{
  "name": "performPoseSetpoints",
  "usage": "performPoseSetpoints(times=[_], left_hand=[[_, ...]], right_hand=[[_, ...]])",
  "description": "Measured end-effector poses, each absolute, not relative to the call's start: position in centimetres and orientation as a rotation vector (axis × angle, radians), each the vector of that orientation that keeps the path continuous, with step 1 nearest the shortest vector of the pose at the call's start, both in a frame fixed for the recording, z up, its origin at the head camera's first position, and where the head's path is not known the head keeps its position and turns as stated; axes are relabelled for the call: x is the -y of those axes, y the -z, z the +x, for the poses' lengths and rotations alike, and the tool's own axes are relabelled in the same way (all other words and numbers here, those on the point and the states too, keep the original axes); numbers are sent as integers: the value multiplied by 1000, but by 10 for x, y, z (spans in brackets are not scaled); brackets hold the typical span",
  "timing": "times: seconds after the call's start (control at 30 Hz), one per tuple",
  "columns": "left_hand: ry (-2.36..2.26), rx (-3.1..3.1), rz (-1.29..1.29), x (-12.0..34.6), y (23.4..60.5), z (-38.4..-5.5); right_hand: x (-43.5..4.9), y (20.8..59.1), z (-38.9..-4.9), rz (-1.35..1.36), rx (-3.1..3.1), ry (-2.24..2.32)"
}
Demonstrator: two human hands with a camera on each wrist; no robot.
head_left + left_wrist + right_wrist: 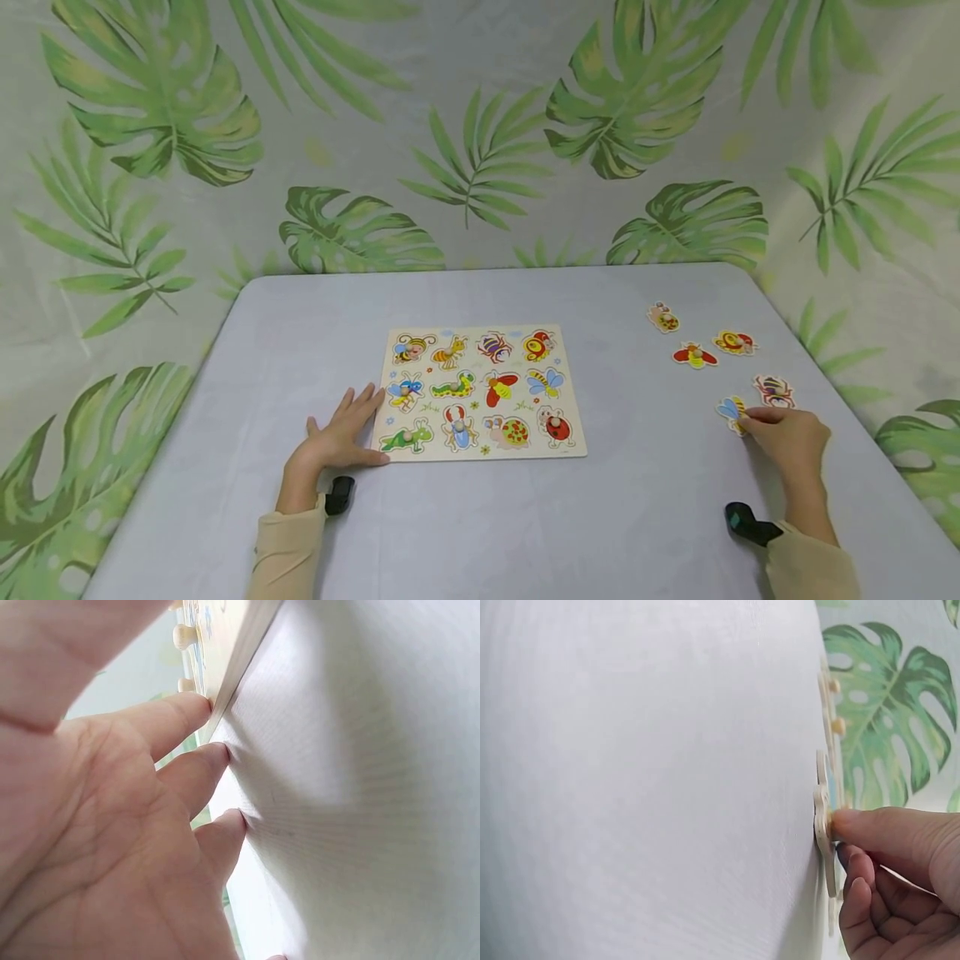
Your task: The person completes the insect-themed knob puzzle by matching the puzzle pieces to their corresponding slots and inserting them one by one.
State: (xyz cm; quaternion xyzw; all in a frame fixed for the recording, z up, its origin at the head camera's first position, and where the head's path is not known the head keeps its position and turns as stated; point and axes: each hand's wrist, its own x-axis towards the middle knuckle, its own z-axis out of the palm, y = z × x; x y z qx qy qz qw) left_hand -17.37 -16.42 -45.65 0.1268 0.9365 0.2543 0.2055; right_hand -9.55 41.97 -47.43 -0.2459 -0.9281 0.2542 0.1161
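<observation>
In the head view my right hand pinches a blue-winged yellow insect puzzle piece at the right of the table. The right wrist view shows thumb and fingertips on its small knob, with the piece edge-on close over the cloth. My left hand rests beside the left edge of a wooden insect peg puzzle board, fingers spread. The left wrist view has its fingertips right at the side of the board. Several knobbed pieces, such as a ladybug and a caterpillar, sit in the board.
Near the right hand lies a spider piece. Farther back are a red-winged piece, a red and yellow piece and a snail piece. Leaf-printed cloth stands behind the white table.
</observation>
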Motion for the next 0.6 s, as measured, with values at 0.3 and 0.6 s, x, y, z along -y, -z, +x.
performPoseSetpoints(times=[0.3,0.6], left_hand=[[-703,-2609,356,162,454,-174],[-705,-2611,353,163,453,-171]], right_hand=[[-411,472,-101,-687,2741,-736],[-399,471,-107,-560,2759,-721]])
